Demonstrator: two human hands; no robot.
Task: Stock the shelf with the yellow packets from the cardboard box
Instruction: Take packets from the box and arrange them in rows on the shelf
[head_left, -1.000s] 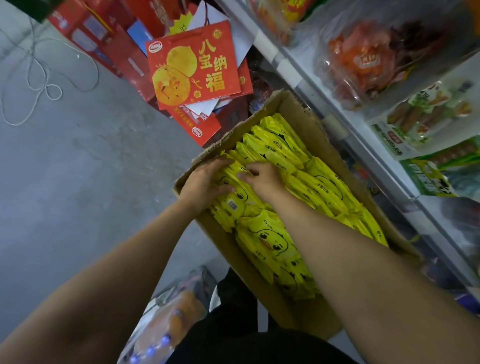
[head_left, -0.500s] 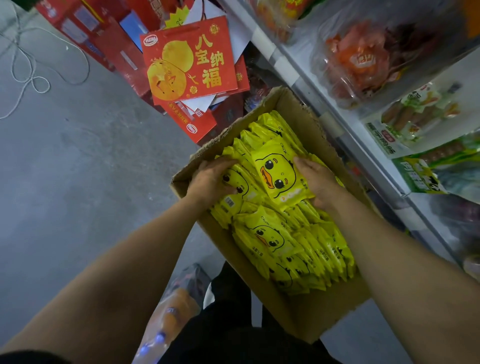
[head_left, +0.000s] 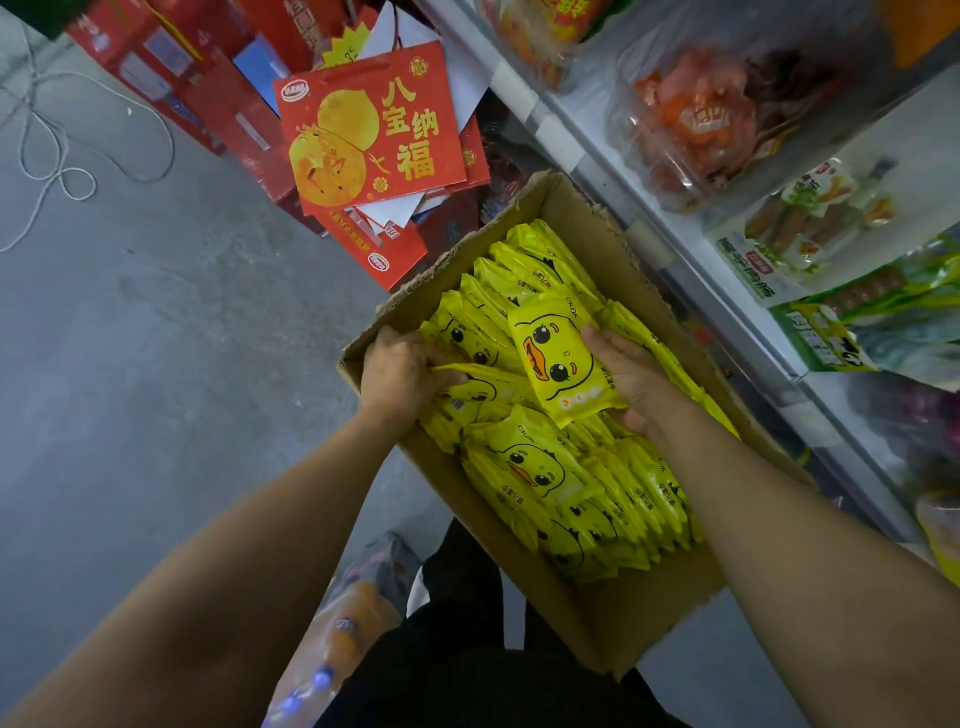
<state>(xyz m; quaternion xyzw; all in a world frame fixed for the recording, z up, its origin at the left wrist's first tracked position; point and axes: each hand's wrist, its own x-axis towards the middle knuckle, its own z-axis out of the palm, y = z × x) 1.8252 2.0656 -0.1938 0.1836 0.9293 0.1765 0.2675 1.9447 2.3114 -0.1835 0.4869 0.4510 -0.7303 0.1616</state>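
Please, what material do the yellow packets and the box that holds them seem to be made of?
Yellow packets: probably thin plastic film, glossy; light glints on the creased surfaces, and they bend softly where the left hand grips them.
Box: brown corrugated cardboard, matte; the top edge looks rough and torn, as paperboard tears.

Grey concrete floor with a looped white cord; red gift boxes lean beside white metal shelving.

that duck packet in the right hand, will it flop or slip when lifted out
The duck packet looks padded and keeps its shape in the right hand, so probably only slightly floppy. Its glossy film may be slippery. Likely light.
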